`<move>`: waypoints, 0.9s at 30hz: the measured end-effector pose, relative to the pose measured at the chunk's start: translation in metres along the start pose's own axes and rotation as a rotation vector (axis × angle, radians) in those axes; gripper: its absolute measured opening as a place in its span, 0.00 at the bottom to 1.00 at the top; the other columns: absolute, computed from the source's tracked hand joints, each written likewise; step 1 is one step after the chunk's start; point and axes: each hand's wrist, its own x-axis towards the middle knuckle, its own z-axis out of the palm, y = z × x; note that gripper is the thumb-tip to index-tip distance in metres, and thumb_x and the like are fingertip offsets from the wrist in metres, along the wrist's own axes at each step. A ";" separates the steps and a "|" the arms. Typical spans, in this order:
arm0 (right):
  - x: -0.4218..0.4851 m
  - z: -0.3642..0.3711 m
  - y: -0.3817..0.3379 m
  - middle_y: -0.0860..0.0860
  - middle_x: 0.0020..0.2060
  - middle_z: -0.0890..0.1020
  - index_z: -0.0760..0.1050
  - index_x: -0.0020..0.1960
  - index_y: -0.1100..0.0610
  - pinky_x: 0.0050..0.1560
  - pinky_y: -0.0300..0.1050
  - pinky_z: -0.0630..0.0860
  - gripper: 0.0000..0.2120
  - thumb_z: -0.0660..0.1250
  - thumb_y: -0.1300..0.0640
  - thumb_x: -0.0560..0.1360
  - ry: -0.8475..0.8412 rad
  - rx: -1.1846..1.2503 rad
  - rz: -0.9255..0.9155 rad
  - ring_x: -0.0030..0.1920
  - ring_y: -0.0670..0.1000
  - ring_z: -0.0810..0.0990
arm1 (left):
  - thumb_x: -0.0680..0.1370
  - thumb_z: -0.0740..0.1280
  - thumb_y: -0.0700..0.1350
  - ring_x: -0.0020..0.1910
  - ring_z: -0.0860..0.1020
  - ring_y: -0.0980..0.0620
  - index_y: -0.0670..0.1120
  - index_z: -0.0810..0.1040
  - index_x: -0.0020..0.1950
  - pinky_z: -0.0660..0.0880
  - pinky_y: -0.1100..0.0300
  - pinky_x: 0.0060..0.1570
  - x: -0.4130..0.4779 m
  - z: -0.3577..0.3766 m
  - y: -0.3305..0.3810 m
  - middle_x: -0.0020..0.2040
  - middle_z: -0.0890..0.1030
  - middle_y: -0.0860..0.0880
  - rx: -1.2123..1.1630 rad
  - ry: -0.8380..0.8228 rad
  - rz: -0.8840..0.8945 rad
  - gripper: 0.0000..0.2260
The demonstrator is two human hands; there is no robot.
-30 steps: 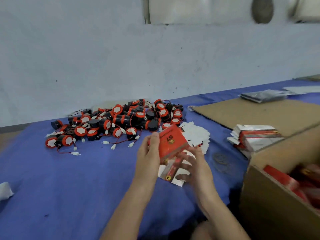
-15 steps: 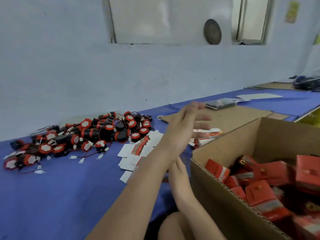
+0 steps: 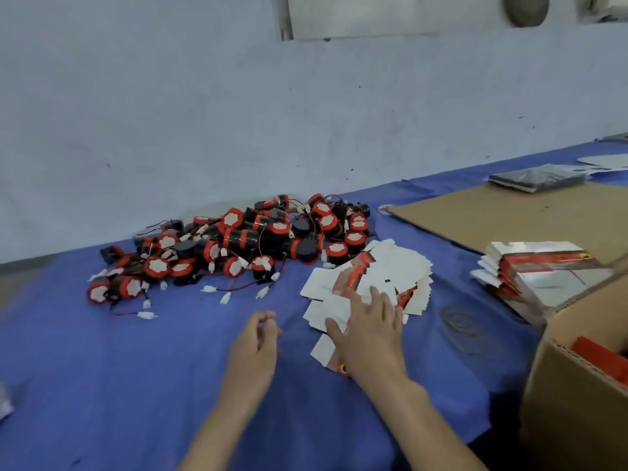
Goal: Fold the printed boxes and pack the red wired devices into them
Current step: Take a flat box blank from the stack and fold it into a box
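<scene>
A heap of red and black wired devices point(image 3: 238, 246) with white connectors lies on the blue table cover point(image 3: 136, 385) near the wall. To its right a loose spread of flat printed boxes point(image 3: 390, 270), white with red print, lies on the cover. My right hand point(image 3: 370, 331) rests on the near part of that spread, fingers extended and flat. My left hand point(image 3: 255, 341) hovers over the bare cover left of the spread, fingers loosely curled, holding nothing.
A large cardboard carton point(image 3: 584, 396) at the right holds red packed boxes point(image 3: 598, 358). A second stack of flat boxes point(image 3: 537, 270) lies behind it. A flat cardboard sheet point(image 3: 509, 215) and grey packets point(image 3: 537, 178) lie farther back.
A folded red box held in both hands went into the carton. The view swung back left, and my right hand has come down onto the spread of flat boxes.
</scene>
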 end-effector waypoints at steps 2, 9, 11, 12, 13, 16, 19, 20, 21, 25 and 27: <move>0.010 0.012 0.004 0.58 0.80 0.51 0.48 0.81 0.50 0.78 0.61 0.43 0.37 0.56 0.35 0.79 -0.100 -0.077 0.033 0.80 0.60 0.46 | 0.84 0.57 0.52 0.42 0.81 0.57 0.61 0.73 0.54 0.79 0.54 0.45 0.006 0.003 -0.013 0.44 0.82 0.55 0.107 -0.011 0.015 0.06; 0.023 0.016 -0.002 0.54 0.73 0.66 0.53 0.78 0.49 0.75 0.58 0.57 0.33 0.59 0.38 0.79 -0.011 -0.243 -0.007 0.72 0.60 0.63 | 0.83 0.53 0.58 0.49 0.76 0.65 0.64 0.66 0.65 0.77 0.61 0.47 0.003 0.003 -0.009 0.49 0.78 0.64 0.394 -0.146 0.224 0.12; 0.020 0.012 -0.003 0.54 0.71 0.69 0.55 0.78 0.48 0.74 0.57 0.58 0.32 0.57 0.36 0.79 0.038 -0.252 -0.019 0.70 0.60 0.66 | 0.83 0.53 0.57 0.52 0.76 0.63 0.62 0.66 0.68 0.77 0.58 0.51 -0.003 0.004 -0.002 0.54 0.77 0.65 0.419 -0.147 0.277 0.13; 0.019 0.010 -0.003 0.53 0.70 0.70 0.56 0.78 0.48 0.73 0.57 0.58 0.32 0.57 0.35 0.79 0.068 -0.222 -0.009 0.69 0.61 0.68 | 0.83 0.53 0.57 0.52 0.76 0.62 0.62 0.65 0.68 0.77 0.56 0.52 -0.005 0.004 0.001 0.57 0.76 0.64 0.415 -0.145 0.294 0.13; 0.017 0.008 -0.004 0.54 0.69 0.71 0.58 0.77 0.48 0.73 0.57 0.59 0.32 0.56 0.34 0.79 0.107 -0.169 0.009 0.68 0.61 0.69 | 0.83 0.54 0.58 0.53 0.77 0.61 0.62 0.65 0.68 0.77 0.55 0.52 -0.006 0.004 0.003 0.59 0.75 0.64 0.399 -0.144 0.306 0.13; 0.014 0.002 -0.003 0.56 0.67 0.73 0.62 0.77 0.49 0.70 0.57 0.65 0.32 0.56 0.34 0.78 0.221 0.086 0.066 0.66 0.61 0.70 | 0.81 0.54 0.63 0.53 0.76 0.65 0.66 0.64 0.67 0.76 0.61 0.53 -0.011 0.003 0.008 0.61 0.73 0.69 0.231 -0.201 0.289 0.14; 0.012 -0.001 -0.004 0.55 0.63 0.75 0.62 0.76 0.48 0.69 0.58 0.67 0.32 0.56 0.33 0.77 0.212 0.355 0.077 0.66 0.58 0.69 | 0.81 0.57 0.64 0.54 0.76 0.67 0.71 0.66 0.64 0.73 0.70 0.50 -0.017 0.004 0.015 0.58 0.73 0.74 0.009 -0.276 0.251 0.12; 0.011 -0.001 -0.004 0.55 0.62 0.75 0.62 0.76 0.47 0.69 0.58 0.67 0.32 0.57 0.32 0.77 0.191 0.423 0.068 0.65 0.57 0.69 | 0.81 0.58 0.64 0.54 0.77 0.66 0.71 0.66 0.63 0.73 0.72 0.50 -0.019 0.005 0.016 0.58 0.74 0.74 -0.045 -0.290 0.243 0.11; 0.011 -0.001 -0.005 0.53 0.61 0.75 0.63 0.75 0.46 0.68 0.58 0.69 0.31 0.58 0.33 0.77 0.175 0.487 0.061 0.65 0.56 0.70 | 0.80 0.59 0.64 0.55 0.78 0.65 0.71 0.67 0.63 0.74 0.71 0.51 -0.021 0.006 0.018 0.58 0.75 0.72 -0.098 -0.302 0.235 0.11; 0.009 0.002 -0.011 0.48 0.60 0.70 0.64 0.71 0.40 0.54 0.45 0.74 0.27 0.61 0.33 0.76 0.203 0.682 0.037 0.58 0.48 0.74 | 0.83 0.60 0.57 0.55 0.80 0.60 0.61 0.73 0.67 0.79 0.57 0.55 -0.026 0.007 0.021 0.57 0.81 0.63 -0.248 -0.298 0.221 0.13; 0.006 0.002 -0.016 0.45 0.59 0.68 0.64 0.70 0.38 0.46 0.35 0.71 0.24 0.62 0.34 0.77 0.235 0.746 0.009 0.55 0.41 0.74 | 0.85 0.58 0.52 0.50 0.81 0.60 0.58 0.77 0.61 0.78 0.61 0.50 -0.025 0.003 0.023 0.52 0.83 0.59 -0.263 -0.225 0.232 0.10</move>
